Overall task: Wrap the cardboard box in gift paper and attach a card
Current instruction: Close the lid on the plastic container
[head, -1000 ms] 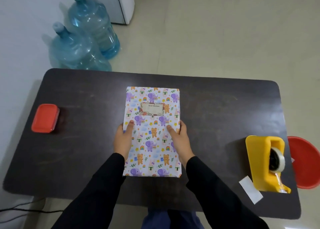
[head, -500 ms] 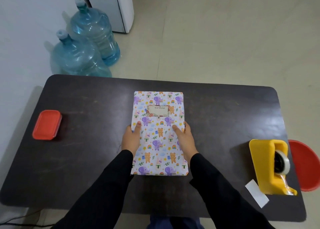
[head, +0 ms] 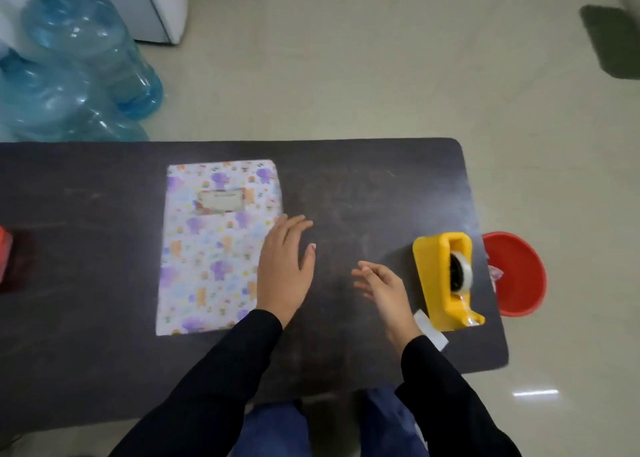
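The box wrapped in animal-print gift paper (head: 211,249) lies flat on the dark table (head: 363,193), left of centre. A small card (head: 221,199) is stuck on its upper part. My left hand (head: 285,269) hovers flat with straight fingers over the box's right edge and the bare table beside it; it holds nothing. My right hand (head: 382,285) is apart from the box, fingers loosely spread and empty, just left of the yellow tape dispenser (head: 445,280).
A white paper strip (head: 431,330) lies by the dispenser's near end. A red bowl (head: 516,273) sits beyond the table's right edge. A red container (head: 5,249) is at the far left. Two blue water jugs (head: 79,65) stand on the floor behind.
Both hands have let go of the wrapped box and moved right. The view has swung right, so the box now appears further left.
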